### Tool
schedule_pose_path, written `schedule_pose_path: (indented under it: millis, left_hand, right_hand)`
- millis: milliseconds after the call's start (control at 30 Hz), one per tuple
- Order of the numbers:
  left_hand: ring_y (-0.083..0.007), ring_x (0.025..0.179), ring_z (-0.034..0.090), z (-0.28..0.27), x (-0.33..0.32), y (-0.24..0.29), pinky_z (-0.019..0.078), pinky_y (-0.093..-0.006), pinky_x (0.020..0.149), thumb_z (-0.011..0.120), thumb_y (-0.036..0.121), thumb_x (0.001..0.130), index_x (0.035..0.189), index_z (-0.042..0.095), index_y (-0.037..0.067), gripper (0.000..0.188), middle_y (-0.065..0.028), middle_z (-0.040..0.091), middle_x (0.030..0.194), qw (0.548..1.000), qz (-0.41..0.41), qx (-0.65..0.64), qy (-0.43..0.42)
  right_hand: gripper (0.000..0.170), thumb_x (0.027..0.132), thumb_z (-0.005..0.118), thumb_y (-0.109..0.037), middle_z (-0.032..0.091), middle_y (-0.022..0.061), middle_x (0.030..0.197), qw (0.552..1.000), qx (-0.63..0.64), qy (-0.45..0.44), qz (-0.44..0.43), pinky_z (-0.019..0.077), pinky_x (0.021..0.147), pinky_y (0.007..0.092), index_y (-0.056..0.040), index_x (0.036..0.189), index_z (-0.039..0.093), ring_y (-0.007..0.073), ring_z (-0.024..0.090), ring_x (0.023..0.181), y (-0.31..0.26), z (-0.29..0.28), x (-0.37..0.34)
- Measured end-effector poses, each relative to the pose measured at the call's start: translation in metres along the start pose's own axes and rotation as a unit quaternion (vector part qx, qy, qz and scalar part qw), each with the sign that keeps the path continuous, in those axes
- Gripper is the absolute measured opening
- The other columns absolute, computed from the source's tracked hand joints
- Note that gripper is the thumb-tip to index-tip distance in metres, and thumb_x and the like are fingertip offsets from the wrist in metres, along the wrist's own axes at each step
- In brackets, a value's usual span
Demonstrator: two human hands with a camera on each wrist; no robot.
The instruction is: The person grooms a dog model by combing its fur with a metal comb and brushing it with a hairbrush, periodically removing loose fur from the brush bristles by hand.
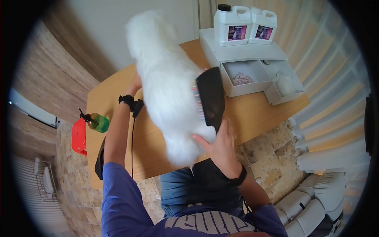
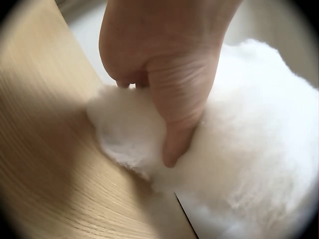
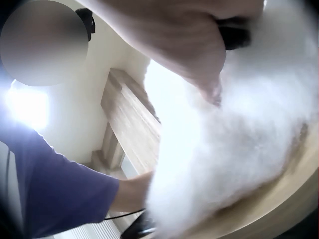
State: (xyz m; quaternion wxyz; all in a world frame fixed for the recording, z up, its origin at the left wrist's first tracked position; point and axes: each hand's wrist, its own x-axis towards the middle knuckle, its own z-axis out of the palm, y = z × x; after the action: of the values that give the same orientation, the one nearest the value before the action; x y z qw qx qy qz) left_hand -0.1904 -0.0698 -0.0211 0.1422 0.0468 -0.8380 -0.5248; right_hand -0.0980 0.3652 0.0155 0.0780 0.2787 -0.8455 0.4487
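Observation:
A fluffy white dog-shaped body stands lengthwise on the wooden table; thick fur hides its features. My left hand grips a furry white leg, thumb on the near side and fingers behind; in the head view the body partly covers this hand. At the body's near right side, my right hand holds a wide black brush by its handle. Coloured bristles face the fur along its right flank. The right thumb points out over the fur at the near end.
A white drawer unit with two open drawers stands at the back right, bearing two white jugs. A green spray bottle stands by the left edge, beside a red stool. A black cable runs from the left wrist.

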Motion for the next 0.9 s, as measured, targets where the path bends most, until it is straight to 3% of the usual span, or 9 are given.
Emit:
schedule_pose_path:
  millis: [133, 167, 267, 333, 433, 533, 633, 733, 900]
  left_hand:
    - [-0.0317, 0.138, 0.042, -0.008, -0.027, 0.015, 0.0307, -0.0425, 0.116, 0.081, 0.027, 0.077, 0.141, 0.045, -0.001, 0.079, -0.0203, 0.048, 0.146, 0.995, 0.078, 0.055, 0.039]
    - [-0.0317, 0.137, 0.043, -0.008, -0.034, 0.02, 0.0312, -0.0426, 0.116, 0.081, 0.026, 0.077, 0.14, 0.046, -0.001, 0.077, -0.0202, 0.048, 0.146, 0.991, 0.095, 0.074, 0.053]
    - [-0.0318, 0.136, 0.046, 0.005, -0.051, 0.039, 0.0327, -0.0429, 0.115, 0.081, 0.025, 0.077, 0.138, 0.049, -0.002, 0.074, -0.0201, 0.051, 0.143, 0.977, 0.139, 0.135, 0.084]
    - [-0.0318, 0.134, 0.047, 0.008, -0.073, 0.049, 0.0337, -0.0431, 0.114, 0.08, 0.024, 0.077, 0.137, 0.051, -0.002, 0.072, -0.02, 0.053, 0.142, 0.965, 0.173, 0.174, 0.097]
    - [-0.0331, 0.123, 0.057, 0.014, -0.096, 0.049, 0.0398, -0.0445, 0.108, 0.077, 0.022, 0.077, 0.124, 0.06, -0.003, 0.055, -0.0186, 0.064, 0.127, 0.966, 0.145, 0.139, 0.165]
    - [-0.0347, 0.116, 0.061, 0.017, -0.121, 0.042, 0.0423, -0.0441, 0.105, 0.073, 0.018, 0.078, 0.117, 0.064, -0.003, 0.045, -0.0189, 0.067, 0.12, 0.939, 0.212, 0.184, 0.197]
    - [-0.0347, 0.112, 0.064, 0.016, -0.139, 0.045, 0.0438, -0.0436, 0.103, 0.07, 0.014, 0.079, 0.112, 0.067, -0.002, 0.037, -0.0179, 0.07, 0.114, 0.941, 0.184, 0.164, 0.232]
    - [-0.0324, 0.112, 0.064, 0.008, -0.153, 0.047, 0.0437, -0.0429, 0.103, 0.068, 0.011, 0.078, 0.108, 0.07, 0.0, 0.032, -0.0162, 0.071, 0.112, 0.924, 0.182, 0.231, 0.246]
    - [-0.0304, 0.106, 0.067, 0.007, -0.168, 0.052, 0.0488, -0.0405, 0.096, 0.066, 0.005, 0.076, 0.105, 0.071, -0.001, 0.029, -0.0148, 0.073, 0.107, 0.933, 0.159, 0.154, 0.283]
  right_hand:
    - [0.079, 0.072, 0.085, -0.026, 0.059, 0.0315, 0.115, 0.988, -0.027, -0.055, 0.139, 0.0489, 0.089, 0.0493, 0.0066, 0.132, 0.044, 0.0472, 0.058, 0.109, 0.017, 0.014, 0.018]
    - [0.073, 0.072, 0.084, -0.025, 0.063, 0.028, 0.108, 0.987, -0.035, -0.022, 0.155, 0.0502, 0.086, 0.0491, 0.003, 0.129, 0.049, 0.0454, 0.062, 0.103, 0.018, 0.016, 0.026]
    - [0.07, 0.074, 0.082, -0.025, 0.067, 0.0244, 0.101, 0.991, -0.001, 0.023, 0.129, 0.0511, 0.085, 0.0497, 0.0008, 0.13, 0.05, 0.044, 0.065, 0.096, 0.004, -0.001, 0.054]
    - [0.059, 0.078, 0.077, -0.022, 0.069, 0.0228, 0.096, 0.997, 0.01, 0.076, 0.012, 0.0519, 0.083, 0.0483, -0.0025, 0.128, 0.054, 0.0418, 0.067, 0.093, 0.006, -0.005, 0.075]
    - [0.056, 0.077, 0.075, -0.014, 0.072, 0.0199, 0.101, 0.994, 0.102, 0.044, -0.024, 0.053, 0.08, 0.0449, 0.0002, 0.127, 0.056, 0.0394, 0.069, 0.093, 0.035, 0.003, 0.13]
    - [0.052, 0.077, 0.075, -0.013, 0.072, 0.0187, 0.101, 0.99, 0.123, 0.032, -0.062, 0.053, 0.08, 0.0439, 0.0003, 0.124, 0.056, 0.0375, 0.069, 0.092, 0.043, 0.01, 0.151]
    - [0.046, 0.078, 0.074, -0.011, 0.072, 0.0169, 0.101, 0.983, 0.146, 0.018, -0.113, 0.0529, 0.079, 0.0424, 0.0003, 0.119, 0.056, 0.0345, 0.069, 0.09, 0.048, 0.013, 0.171]
    - [0.04, 0.078, 0.073, -0.009, 0.073, 0.0151, 0.1, 0.971, 0.164, 0.002, -0.174, 0.0528, 0.077, 0.0408, 0.0004, 0.114, 0.057, 0.0316, 0.068, 0.088, 0.034, 0.035, 0.192]
    - [0.03, 0.079, 0.072, -0.007, 0.073, 0.0121, 0.1, 0.947, 0.192, -0.034, -0.257, 0.0527, 0.076, 0.0382, 0.0005, 0.105, 0.057, 0.0268, 0.068, 0.086, 0.033, 0.052, 0.203]
